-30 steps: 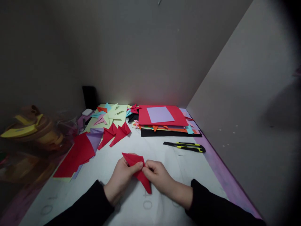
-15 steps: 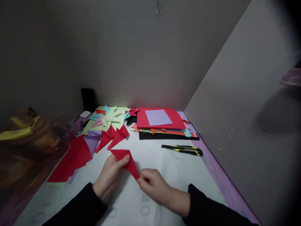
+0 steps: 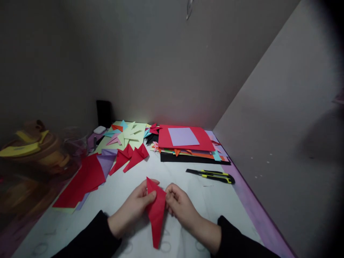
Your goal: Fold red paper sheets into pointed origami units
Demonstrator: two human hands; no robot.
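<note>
A folded red paper (image 3: 157, 214) hangs between my hands, its long narrow end pointing down toward me and a sharp tip at the top. My left hand (image 3: 138, 200) grips its upper left part, thumb on top and fingers behind. At its right corner, my right hand (image 3: 178, 204) pinches the edge with thumb and fingertips. Two folded red pieces (image 3: 136, 156) stand on the table beyond my left hand. Left of them lies a stack of red sheets (image 3: 82, 181), with a purple sheet (image 3: 106, 161) at its upper corner.
Yellow-and-black cutters (image 3: 212, 175) lie at the right. Behind them, a lilac square (image 3: 183, 136) rests on a pile of red sheets (image 3: 205, 140). Folded colored pieces (image 3: 130, 132) cover a pale green sheet at the back left. A brown container (image 3: 40, 150) is at far left.
The red paper has turned so its narrow end now points down toward me. My right hand has moved from that end to the right corner, and the view has shifted slightly.
</note>
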